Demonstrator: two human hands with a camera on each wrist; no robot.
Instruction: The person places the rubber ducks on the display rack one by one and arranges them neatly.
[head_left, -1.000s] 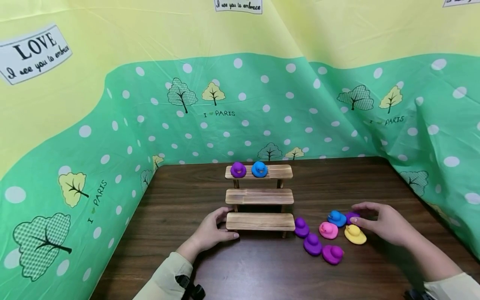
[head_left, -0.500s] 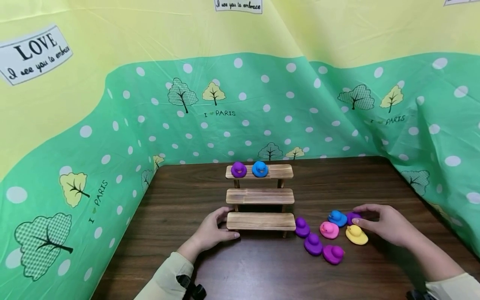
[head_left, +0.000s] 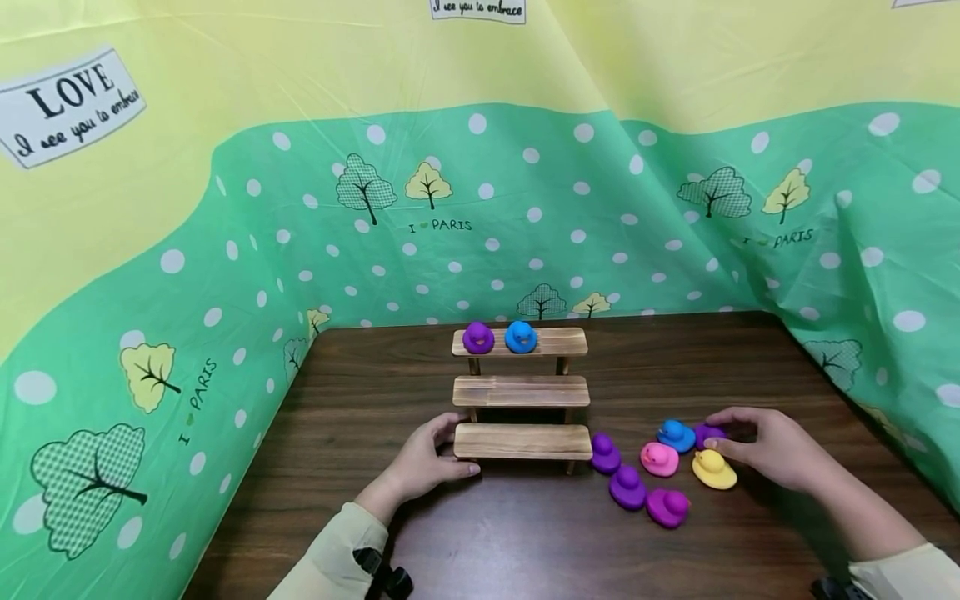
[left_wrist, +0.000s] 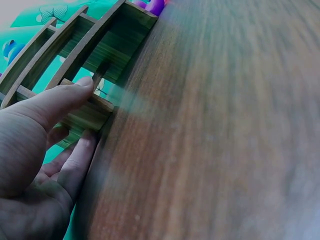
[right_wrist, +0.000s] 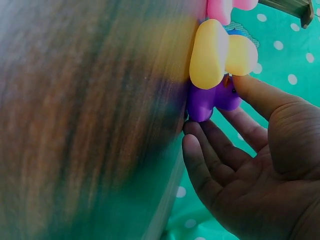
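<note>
A three-step wooden stand (head_left: 522, 442) stands mid-table. My left hand (head_left: 420, 462) holds the left end of its lowest step, thumb in front and fingers behind. In the left wrist view the thumb lies against the wooden frame (left_wrist: 75, 60). On the top step sit a purple rubber duck (head_left: 478, 337) and a blue rubber duck (head_left: 521, 337). At the right, my right hand (head_left: 780, 450) pinches another purple duck (right_wrist: 201, 105) between thumb and fingers, low at the table top. A yellow duck (head_left: 714, 469) lies just in front of it, a blue duck (head_left: 676, 435) to its left.
A pink duck (head_left: 659, 459) is beside the blue one. Three more purple ducks (head_left: 627, 487) lie between the stand and the right hand, one close to the stand's right end. Behind the dark wood table (head_left: 360, 358) hangs a green and yellow printed cloth (head_left: 480, 217).
Both hands keep their places at the stand and the purple duck. The whole head view has shifted very slightly; no duck has visibly moved.
</note>
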